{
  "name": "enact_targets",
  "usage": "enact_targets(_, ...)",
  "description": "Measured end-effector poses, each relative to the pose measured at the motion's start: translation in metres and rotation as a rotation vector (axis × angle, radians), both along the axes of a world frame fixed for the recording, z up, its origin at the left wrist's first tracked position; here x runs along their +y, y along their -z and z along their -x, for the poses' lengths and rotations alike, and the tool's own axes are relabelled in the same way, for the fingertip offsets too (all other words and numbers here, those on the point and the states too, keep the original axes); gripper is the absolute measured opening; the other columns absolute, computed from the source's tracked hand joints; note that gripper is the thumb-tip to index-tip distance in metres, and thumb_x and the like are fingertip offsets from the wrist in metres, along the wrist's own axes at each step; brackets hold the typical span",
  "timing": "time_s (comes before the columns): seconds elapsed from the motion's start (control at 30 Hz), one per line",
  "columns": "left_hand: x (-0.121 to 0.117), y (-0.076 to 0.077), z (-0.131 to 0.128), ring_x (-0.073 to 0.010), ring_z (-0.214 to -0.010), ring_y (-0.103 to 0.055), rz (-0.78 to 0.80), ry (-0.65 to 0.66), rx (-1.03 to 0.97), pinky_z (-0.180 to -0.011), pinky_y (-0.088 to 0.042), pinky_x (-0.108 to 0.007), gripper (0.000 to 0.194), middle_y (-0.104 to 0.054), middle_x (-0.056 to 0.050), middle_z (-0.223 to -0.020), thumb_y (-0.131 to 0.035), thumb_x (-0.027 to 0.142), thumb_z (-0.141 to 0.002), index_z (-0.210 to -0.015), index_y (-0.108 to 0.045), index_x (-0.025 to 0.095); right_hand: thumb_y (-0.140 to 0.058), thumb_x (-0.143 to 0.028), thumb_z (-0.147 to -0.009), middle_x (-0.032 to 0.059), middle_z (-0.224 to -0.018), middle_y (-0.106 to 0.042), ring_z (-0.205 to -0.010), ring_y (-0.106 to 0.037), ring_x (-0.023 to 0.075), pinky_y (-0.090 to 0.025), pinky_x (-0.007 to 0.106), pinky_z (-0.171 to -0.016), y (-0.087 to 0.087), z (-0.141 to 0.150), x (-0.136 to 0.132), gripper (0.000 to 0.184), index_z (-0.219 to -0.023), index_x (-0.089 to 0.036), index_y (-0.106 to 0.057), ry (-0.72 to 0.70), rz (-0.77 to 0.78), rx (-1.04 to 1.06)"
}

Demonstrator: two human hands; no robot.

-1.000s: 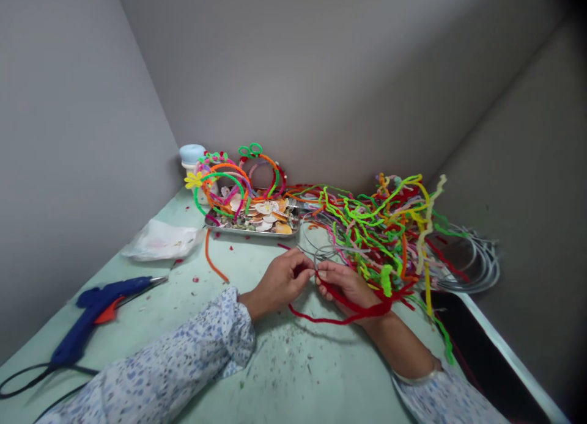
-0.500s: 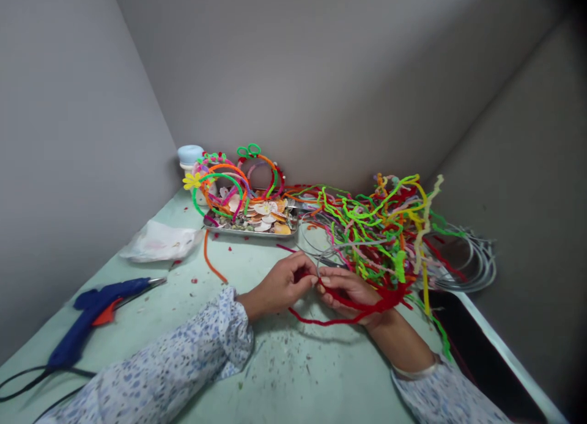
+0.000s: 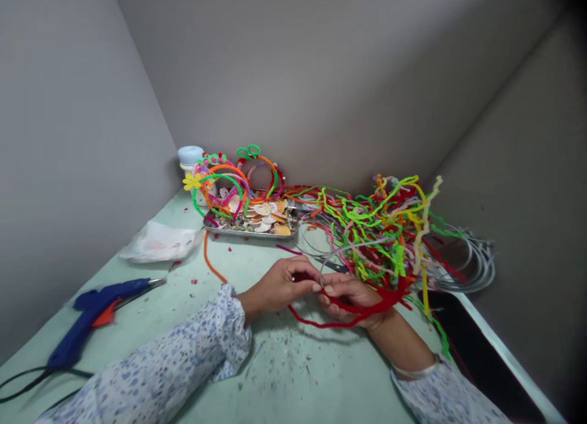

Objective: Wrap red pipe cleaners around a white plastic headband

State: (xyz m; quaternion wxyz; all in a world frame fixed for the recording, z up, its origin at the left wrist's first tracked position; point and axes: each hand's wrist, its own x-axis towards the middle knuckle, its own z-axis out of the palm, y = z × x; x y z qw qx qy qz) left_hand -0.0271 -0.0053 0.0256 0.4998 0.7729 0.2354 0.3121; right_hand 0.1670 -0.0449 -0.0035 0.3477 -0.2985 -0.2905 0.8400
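Both my hands meet over the front middle of the table. My right hand [image 3: 351, 296] is closed around a red pipe cleaner [image 3: 389, 299], which loops over the wrist side and sends a loose strand out below the fingers. A thin grey wire hoop [image 3: 339, 250] rises from the same fingers and arcs to the right, in front of the pile. With thumb and forefinger, my left hand [image 3: 285, 288] pinches at the spot where wire and red pipe cleaner come together. The exact wrap there is hidden by the fingertips.
A pile of colourful pipe cleaners [image 3: 380, 222] fills the back right, beside coiled grey wire hoops [image 3: 477, 265]. Behind my left hand stands a metal tray [image 3: 247, 233] of shells, with decorated headbands [image 3: 222, 173] on it. A blue glue gun [image 3: 76, 329] and white plastic bag [image 3: 158, 242] lie left.
My left hand has shifted slightly right and down, its fingertips now closer against those of my right hand. The loose red strand has dipped a little.
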Motion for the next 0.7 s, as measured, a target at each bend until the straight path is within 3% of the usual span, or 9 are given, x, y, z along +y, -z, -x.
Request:
enact_targets(0.17, 0.0022, 0.0008, 0.0009, -0.0137, -0.075, -0.056, 0.065, 0.076, -0.012, -0.069, -0.043, -0.024, 0.018, -0.061, -0.004, -0.081, -0.066, 0.031, -0.078, -0.083, -0.07, 0.014, -0.073, -0.017, -0.066, 0.0013, -0.06, -0.064, -0.043, -0.057, 0.0063, -0.04, 0.013, -0.04, 0.0031, -0.0014, -0.0012, 0.019, -0.081, -0.01, -0.065, -0.046, -0.008, 0.011)
enact_targets(0.43, 0.0022, -0.001, 0.0004, -0.0134, -0.076, -0.055, 0.141, 0.091, -0.013, -0.073, -0.043, -0.025, 0.023, -0.059, -0.003, -0.082, -0.065, 0.037, -0.078, -0.081, -0.067, 0.014, -0.075, -0.02, -0.068, 0.0003, -0.063, -0.065, -0.046, -0.057, 0.0065, -0.044, 0.014, -0.045, 0.0066, -0.0014, -0.0004, 0.026, -0.089, -0.014, -0.06, -0.03, -0.052, 0.015)
enact_targets(0.53, 0.0015, -0.0007, -0.0004, -0.014, -0.077, -0.055, 0.227, 0.122, -0.047, -0.075, -0.043, -0.026, 0.024, -0.06, -0.004, -0.081, -0.065, 0.037, -0.078, -0.081, -0.065, 0.014, -0.076, -0.024, -0.068, 0.0013, -0.067, -0.067, -0.051, -0.061, 0.0084, -0.047, 0.015, -0.048, 0.0071, 0.0002, -0.0001, 0.03, -0.093, -0.015, -0.061, 0.021, -0.03, 0.004)
enact_targets(0.7, 0.0025, -0.0011, -0.0007, -0.0139, -0.075, -0.054, 0.386, 0.155, -0.122, -0.072, -0.042, -0.026, 0.027, -0.06, -0.004, -0.079, -0.067, 0.039, -0.076, -0.082, -0.062, 0.013, -0.076, -0.034, -0.067, 0.0007, -0.061, -0.065, -0.047, -0.059, 0.0093, -0.044, 0.016, -0.042, 0.0077, 0.0047, 0.0042, 0.025, -0.078, -0.015, -0.064, 0.222, -0.01, 0.005)
